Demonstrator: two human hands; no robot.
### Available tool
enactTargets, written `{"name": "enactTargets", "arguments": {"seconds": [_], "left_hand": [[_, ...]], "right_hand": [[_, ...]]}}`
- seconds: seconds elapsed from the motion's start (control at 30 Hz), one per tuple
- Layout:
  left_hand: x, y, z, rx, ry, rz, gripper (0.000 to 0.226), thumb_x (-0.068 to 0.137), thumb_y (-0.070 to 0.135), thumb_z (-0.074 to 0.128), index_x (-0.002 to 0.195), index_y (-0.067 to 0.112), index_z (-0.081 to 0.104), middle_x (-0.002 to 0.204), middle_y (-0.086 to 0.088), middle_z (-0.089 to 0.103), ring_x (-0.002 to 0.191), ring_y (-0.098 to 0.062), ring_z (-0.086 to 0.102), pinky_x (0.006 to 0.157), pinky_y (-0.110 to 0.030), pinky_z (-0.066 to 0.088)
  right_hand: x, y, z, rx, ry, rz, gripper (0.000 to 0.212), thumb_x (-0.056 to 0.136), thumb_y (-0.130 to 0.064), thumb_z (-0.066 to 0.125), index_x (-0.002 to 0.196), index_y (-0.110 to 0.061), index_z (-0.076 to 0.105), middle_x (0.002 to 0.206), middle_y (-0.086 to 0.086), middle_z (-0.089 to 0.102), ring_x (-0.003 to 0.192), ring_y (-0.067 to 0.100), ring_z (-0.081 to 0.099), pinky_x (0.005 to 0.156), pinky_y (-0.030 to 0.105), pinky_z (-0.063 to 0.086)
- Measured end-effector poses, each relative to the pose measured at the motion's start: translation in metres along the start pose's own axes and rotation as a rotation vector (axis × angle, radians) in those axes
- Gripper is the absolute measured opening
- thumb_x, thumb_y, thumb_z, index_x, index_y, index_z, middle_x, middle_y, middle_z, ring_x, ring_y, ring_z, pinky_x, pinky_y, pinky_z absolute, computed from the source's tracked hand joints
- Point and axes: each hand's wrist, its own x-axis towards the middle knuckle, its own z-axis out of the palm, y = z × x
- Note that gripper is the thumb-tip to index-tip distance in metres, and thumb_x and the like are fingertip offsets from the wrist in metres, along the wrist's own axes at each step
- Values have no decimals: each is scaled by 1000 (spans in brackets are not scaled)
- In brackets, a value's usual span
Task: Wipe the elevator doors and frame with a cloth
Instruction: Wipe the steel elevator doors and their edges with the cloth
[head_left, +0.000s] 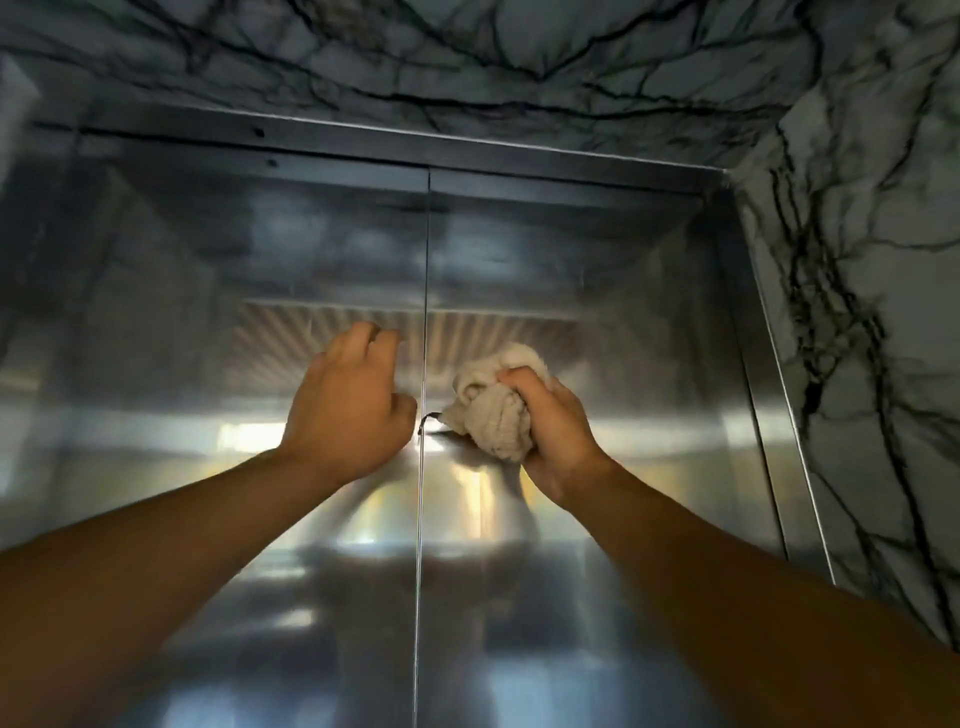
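The right hand (558, 426) is closed tight around a bunched cream cloth (493, 408) and presses it on the right door (597, 291), just beside the middle seam (425, 312) where the two doors meet. Most of the cloth sticks out above and to the left of the fist, and a thin dark thread hangs from it at the seam. The left hand (345, 402) holds nothing; its fingers are loosely curled and it rests on, or very near, the left door (208, 291), close to the seam.

In my judgement the wiping is in the middle part of the doors. The steel shows no clear line between wiped and not wiped places, so I cannot tell how much is done. The top frame (467, 150) and the right side frame (763, 332), beside the marble wall (883, 260), are not touched by the cloth now.

The doors are shut. Their long axis goes up and down, like the seam. The cloth is a ball, with no clear long axis.
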Motion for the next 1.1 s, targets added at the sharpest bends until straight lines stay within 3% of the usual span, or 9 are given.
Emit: {"name": "enactTargets", "arguments": {"seconds": [0.2, 0.3, 0.43, 0.6, 0.8, 0.93, 1.0, 1.1], "left_hand": [[54, -25, -15, 36, 61, 4, 55, 75, 22, 59, 128, 12, 51, 123, -13, 52, 113, -35, 50, 94, -46, 44], [72, -38, -15, 60, 71, 5, 52, 76, 23, 58, 126, 10, 51, 124, -13, 51, 114, -34, 49, 96, -46, 42], [93, -54, -9, 77, 116, 24, 50, 77, 23, 59, 125, 10, 51, 123, -14, 53, 113, -35, 50, 96, -44, 41], [113, -79, 8, 97, 122, 26, 54, 83, 27, 57, 134, 15, 45, 131, -10, 49, 119, -30, 47, 101, -41, 40], [150, -104, 19, 190, 179, -6, 49, 88, 30, 54, 133, 12, 45, 131, -11, 48, 121, -31, 45, 102, -45, 41], [179, -104, 33, 202, 218, 14, 51, 87, 29, 54, 133, 10, 46, 132, -13, 48, 122, -33, 44, 103, -44, 40], [194, -104, 38, 213, 238, 21, 49, 88, 29, 53, 133, 10, 47, 132, -13, 48, 122, -33, 44, 104, -43, 38], [211, -110, 46, 250, 292, 12, 44, 89, 31, 50, 127, 10, 51, 130, -12, 49, 120, -31, 45, 102, -42, 39]], "right_hand": [[53, -18, 45, -66, -19, -135, 28, 85, -17, 69, 113, -13, 67, 102, 13, 74, 91, 25, 73, 69, 37, 60], [76, -24, 64, -135, -9, -224, 25, 83, -16, 70, 108, -16, 69, 101, 13, 74, 93, 25, 72, 81, 41, 59], [108, -32, 85, -164, 23, -349, 25, 80, -15, 72, 105, -16, 68, 101, 15, 74, 94, 28, 72, 84, 46, 59], [157, -45, 105, -194, 93, -435, 57, 66, -19, 81, 117, -10, 58, 107, 15, 71, 94, 29, 71, 82, 51, 59], [207, -66, 128, -397, 150, -708, 48, 65, -26, 79, 107, -19, 58, 98, -2, 68, 87, 13, 68, 79, 33, 58], [240, -74, 132, -601, 151, -900, 49, 69, -27, 79, 114, -17, 60, 114, 3, 60, 98, 15, 60, 90, 28, 50], [258, -77, 134, -699, 190, -954, 48, 70, -30, 79, 114, -18, 61, 115, 1, 51, 95, 12, 53, 86, 18, 41], [279, -75, 144, -812, 196, -1027, 45, 70, -31, 77, 112, -19, 63, 113, 1, 47, 92, 12, 48, 82, 17, 38]]}}
